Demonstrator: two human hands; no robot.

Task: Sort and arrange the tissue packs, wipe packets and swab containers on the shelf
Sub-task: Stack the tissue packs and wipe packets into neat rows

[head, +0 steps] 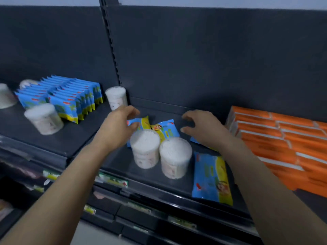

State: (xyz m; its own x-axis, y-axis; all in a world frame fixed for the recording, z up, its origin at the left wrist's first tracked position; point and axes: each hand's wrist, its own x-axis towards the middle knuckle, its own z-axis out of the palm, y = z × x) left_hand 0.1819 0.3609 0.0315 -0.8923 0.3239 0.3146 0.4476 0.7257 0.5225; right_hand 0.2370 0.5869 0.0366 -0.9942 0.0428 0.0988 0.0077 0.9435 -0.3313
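Dark shelf [74,137]: left hand [120,128] half hides a wipe packet [142,122], grip unclear; right hand [203,129] hovers spread, empty.

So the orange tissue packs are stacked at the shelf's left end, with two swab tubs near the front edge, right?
No: the head view shows the orange tissue packs stacked at the right end; the two swab tubs are near the front edge.

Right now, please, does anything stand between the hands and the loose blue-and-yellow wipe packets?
Two clear round swab tubs stand in front of the blue-and-yellow wipe packets, but the left hand and right hand reach beyond them; nothing visible intervenes.
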